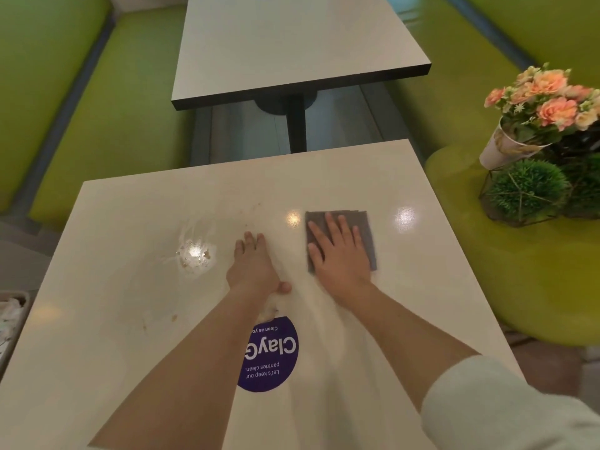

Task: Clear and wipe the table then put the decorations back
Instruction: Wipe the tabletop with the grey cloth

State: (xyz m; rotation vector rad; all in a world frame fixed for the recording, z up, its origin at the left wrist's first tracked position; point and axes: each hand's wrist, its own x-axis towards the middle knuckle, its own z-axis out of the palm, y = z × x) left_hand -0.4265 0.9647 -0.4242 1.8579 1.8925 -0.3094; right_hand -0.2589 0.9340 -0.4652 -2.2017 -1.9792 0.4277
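A white square table (130, 319) fills the near view. My right hand (337, 251) lies flat, fingers spread, pressing a folded grey cloth (368, 235) onto the table's far right part. My left hand (255, 267) rests flat on the tabletop near the middle, holding nothing. A wet smear with crumbs (194, 254) lies left of my left hand, and small brown spots (162, 319) sit nearer the front. The decorations stand on the green seat at right: a white pot of peach flowers (545, 105) and a green moss ball in a wire frame (526, 193).
A round purple sticker (276, 355) is stuck to the table between my forearms. A second white table (292, 43) stands beyond. Green benches (97, 108) run along both sides. A tray with crumpled paper (9, 319) shows at the left edge.
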